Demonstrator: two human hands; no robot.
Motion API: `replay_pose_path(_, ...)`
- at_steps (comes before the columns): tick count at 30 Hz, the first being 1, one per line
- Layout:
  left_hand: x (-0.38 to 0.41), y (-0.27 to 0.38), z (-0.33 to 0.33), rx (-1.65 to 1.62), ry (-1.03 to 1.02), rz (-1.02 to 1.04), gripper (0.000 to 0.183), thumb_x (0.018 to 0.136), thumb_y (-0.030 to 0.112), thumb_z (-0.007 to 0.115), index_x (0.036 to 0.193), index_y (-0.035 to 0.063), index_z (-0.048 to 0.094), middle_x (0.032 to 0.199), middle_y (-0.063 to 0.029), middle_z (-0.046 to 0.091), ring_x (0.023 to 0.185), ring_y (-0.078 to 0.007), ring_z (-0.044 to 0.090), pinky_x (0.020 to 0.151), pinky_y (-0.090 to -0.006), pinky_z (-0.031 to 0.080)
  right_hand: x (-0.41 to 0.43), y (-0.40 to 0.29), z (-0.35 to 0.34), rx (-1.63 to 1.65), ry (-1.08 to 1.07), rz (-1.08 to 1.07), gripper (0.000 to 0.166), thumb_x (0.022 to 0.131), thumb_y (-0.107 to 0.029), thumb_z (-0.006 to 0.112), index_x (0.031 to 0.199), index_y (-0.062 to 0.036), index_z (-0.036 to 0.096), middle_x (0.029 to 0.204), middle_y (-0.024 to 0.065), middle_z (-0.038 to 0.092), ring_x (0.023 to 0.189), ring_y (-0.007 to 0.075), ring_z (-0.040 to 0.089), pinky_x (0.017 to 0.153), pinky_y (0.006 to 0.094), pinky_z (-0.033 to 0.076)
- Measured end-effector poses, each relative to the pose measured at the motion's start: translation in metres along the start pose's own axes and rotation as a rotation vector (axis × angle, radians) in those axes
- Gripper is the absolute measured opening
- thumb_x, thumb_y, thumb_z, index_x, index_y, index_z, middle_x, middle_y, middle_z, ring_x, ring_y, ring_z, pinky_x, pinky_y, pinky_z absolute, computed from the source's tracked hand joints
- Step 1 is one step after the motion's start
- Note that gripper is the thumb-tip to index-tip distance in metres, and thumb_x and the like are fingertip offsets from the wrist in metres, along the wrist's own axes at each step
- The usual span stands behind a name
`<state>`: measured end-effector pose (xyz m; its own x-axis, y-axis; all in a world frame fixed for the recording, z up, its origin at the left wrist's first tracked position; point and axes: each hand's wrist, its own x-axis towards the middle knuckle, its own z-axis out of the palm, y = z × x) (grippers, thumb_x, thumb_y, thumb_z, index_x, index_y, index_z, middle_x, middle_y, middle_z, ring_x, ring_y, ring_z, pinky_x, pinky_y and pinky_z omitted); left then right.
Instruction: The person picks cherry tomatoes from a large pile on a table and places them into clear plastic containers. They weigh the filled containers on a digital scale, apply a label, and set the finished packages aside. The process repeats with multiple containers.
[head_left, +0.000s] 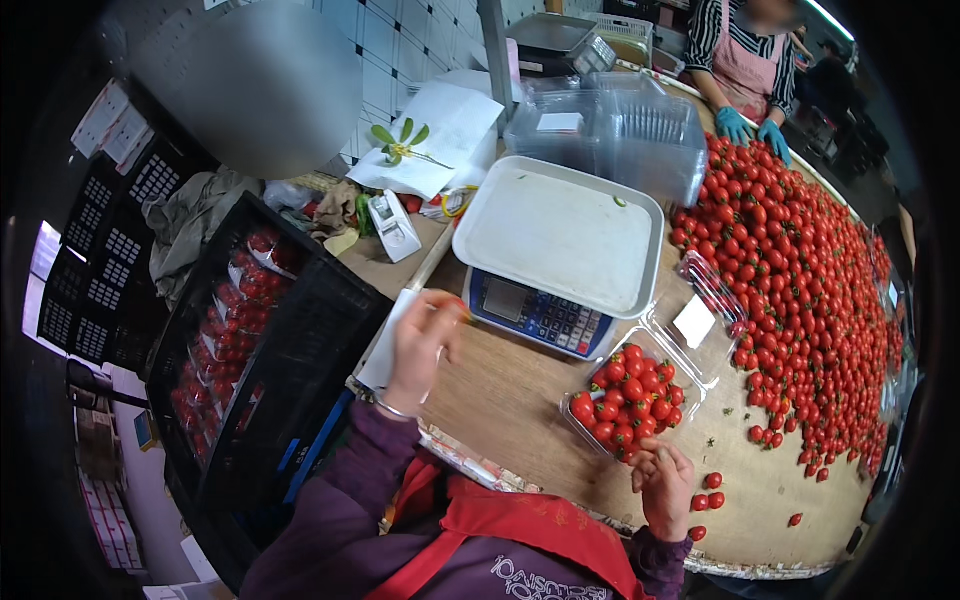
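Observation:
My left hand (426, 346) is raised beside the digital scale (517, 309), blurred by motion. A small red piece, apparently a cherry tomato (459, 304), shows at its fingertips. My right hand (663, 480) has curled fingers at the near corner of a clear plastic clamshell (581, 435). Whether they pinch a tomato or just touch the box is hard to tell. Cherry tomatoes (630, 390) with green stems fill the clamshell's base, and its lid (667, 337) lies folded back, bearing a white label (695, 322). A pale tray (559, 232) rests on the scale, holding only green scraps.
A large heap of cherry tomatoes (795, 300) covers the right side, with a few loose ones (709, 501) nearer. Stacked clear containers (607, 127) stand behind the scale. At left is a black crate (300, 360) of packed tomatoes (232, 330). A gloved co-worker (746, 67) touches the heap.

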<state>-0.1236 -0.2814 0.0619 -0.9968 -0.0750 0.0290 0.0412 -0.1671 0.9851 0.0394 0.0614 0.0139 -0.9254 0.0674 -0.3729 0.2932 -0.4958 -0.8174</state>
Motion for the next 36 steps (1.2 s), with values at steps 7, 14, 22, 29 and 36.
replay_pose_path(7, 0.138, -0.051, -0.076, -0.643, -0.136, -0.303, 0.018, 0.099, 0.021, 0.059, 0.106, 0.0048, 0.065, 0.09, -0.0052, 0.067, 0.082, -0.019, 0.064, 0.077, -0.0324, 0.051, -0.009, 0.0, -0.01, -0.079, 0.116, -0.004, 0.025, 0.1, -0.012, 0.055, 0.116, 0.0053, 0.062, 0.09, 0.0129, 0.069, 0.066, 0.0159, 0.06, 0.06, 0.0279, 0.049)
replay_pose_path(14, 0.112, -0.015, -0.078, -0.424, 0.119, 0.016, 0.025, 0.1, 0.02, 0.053, 0.115, 0.0018, 0.063, 0.096, -0.0058, 0.064, 0.088, -0.0167, 0.058, 0.085, -0.0307, 0.046, -0.047, -0.029, -0.088, -0.507, 0.684, -0.322, 0.032, 0.091, -0.011, 0.07, 0.119, 0.0038, 0.064, 0.093, 0.0041, 0.067, 0.07, 0.0084, 0.06, 0.061, 0.0237, 0.05)
replay_pose_path(22, -0.011, -0.035, 0.068, -0.026, -0.26, 0.025, 0.026, 0.101, 0.012, 0.052, 0.121, -0.0023, 0.062, 0.086, -0.0059, 0.062, 0.074, -0.0115, 0.055, 0.065, -0.0255, 0.045, -0.079, 0.029, -0.123, -1.39, 0.912, -0.463, 0.07, 0.075, -0.03, 0.085, 0.132, -0.0034, 0.054, 0.133, 0.0218, 0.048, 0.12, 0.0393, 0.05, 0.101, 0.0447, 0.044)
replay_pose_path(29, -0.041, -0.044, 0.112, 0.351, -0.432, 0.047, 0.019, 0.096, 0.003, 0.061, 0.114, -0.0015, 0.066, 0.091, -0.0039, 0.065, 0.079, -0.008, 0.06, 0.071, -0.0218, 0.049, -0.033, 0.019, -0.12, -1.441, 0.778, -0.613, 0.038, 0.074, -0.011, 0.076, 0.111, -0.0093, 0.067, 0.108, 0.011, 0.061, 0.098, 0.0308, 0.059, 0.079, 0.0402, 0.052)
replay_pose_path(36, -0.04, -0.079, 0.096, 0.539, -0.462, -0.032, 0.021, 0.093, 0.003, 0.064, 0.113, -0.0036, 0.065, 0.093, -0.0019, 0.061, 0.075, -0.0057, 0.055, 0.066, -0.0212, 0.046, -0.024, 0.003, -0.129, -1.042, 0.714, -0.521, 0.029, 0.08, -0.004, 0.069, 0.109, -0.0043, 0.068, 0.097, 0.0109, 0.066, 0.082, 0.021, 0.065, 0.073, 0.0305, 0.053)
